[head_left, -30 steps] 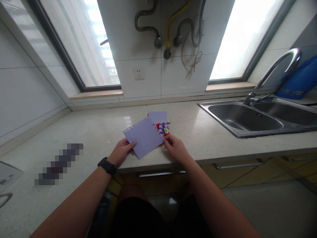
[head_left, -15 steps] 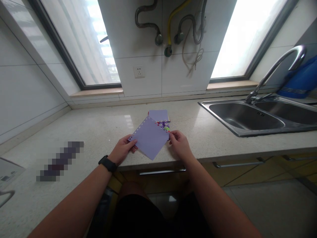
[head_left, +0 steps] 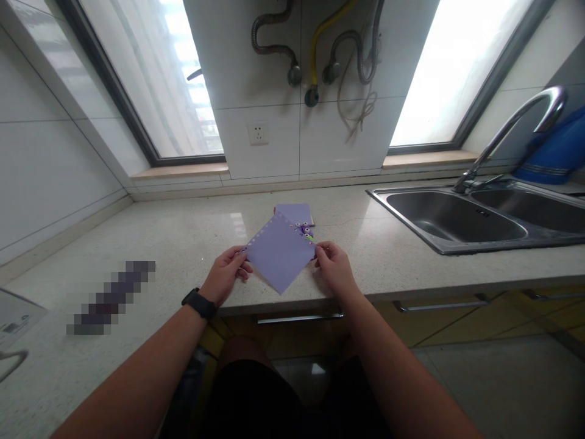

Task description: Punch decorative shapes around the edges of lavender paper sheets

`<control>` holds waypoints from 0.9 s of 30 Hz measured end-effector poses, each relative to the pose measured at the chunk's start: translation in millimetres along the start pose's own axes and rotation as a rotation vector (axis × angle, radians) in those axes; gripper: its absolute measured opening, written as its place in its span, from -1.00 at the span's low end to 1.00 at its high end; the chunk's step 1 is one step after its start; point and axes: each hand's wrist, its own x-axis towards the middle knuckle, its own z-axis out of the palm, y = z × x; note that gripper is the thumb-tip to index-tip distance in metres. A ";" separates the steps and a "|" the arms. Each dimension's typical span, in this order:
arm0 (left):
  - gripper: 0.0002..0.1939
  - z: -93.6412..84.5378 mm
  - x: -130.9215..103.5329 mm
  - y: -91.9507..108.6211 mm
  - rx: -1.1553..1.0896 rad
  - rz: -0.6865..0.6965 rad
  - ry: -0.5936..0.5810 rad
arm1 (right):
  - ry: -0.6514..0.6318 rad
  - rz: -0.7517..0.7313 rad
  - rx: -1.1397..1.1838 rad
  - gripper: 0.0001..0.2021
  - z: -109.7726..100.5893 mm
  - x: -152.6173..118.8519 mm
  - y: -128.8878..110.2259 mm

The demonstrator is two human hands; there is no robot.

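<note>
A purple sheet of paper (head_left: pixel 280 256) is held up above the counter, turned so one corner points toward me. Punched holes run along its upper left edge. My left hand (head_left: pixel 227 268) pinches the left corner between thumb and fingers. The right corner is gripped by my right hand (head_left: pixel 333 263). Behind the sheet lies a purple pad (head_left: pixel 295 213), partly covered by it. Between the two, small purple and green pieces with googly eyes (head_left: pixel 305 230) show past the sheet's upper right edge; their lower part is hidden.
The pale speckled counter (head_left: pixel 192 225) ends just below my hands, above drawer handles (head_left: pixel 299 318). A steel double sink (head_left: pixel 450 213) with a faucet (head_left: pixel 512 134) is on the right. A pixelated dark object (head_left: pixel 112 299) and a white box (head_left: pixel 18 317) are at left.
The paper has shifted slightly right and covers more of the googly-eyed pieces. My left hand's grip is nearer the corner tip. My right hand has barely moved.
</note>
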 end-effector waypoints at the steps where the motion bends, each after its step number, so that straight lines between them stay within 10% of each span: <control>1: -0.56 0.0 0.1 -0.1 -0.002 0.006 0.005 | 0.004 0.000 0.003 -0.72 0.0 -0.1 -0.1; 27: -0.65 -8.8 2.3 -7.9 0.090 0.091 0.039 | 0.025 -0.009 0.047 -0.72 -1.3 0.1 -1.2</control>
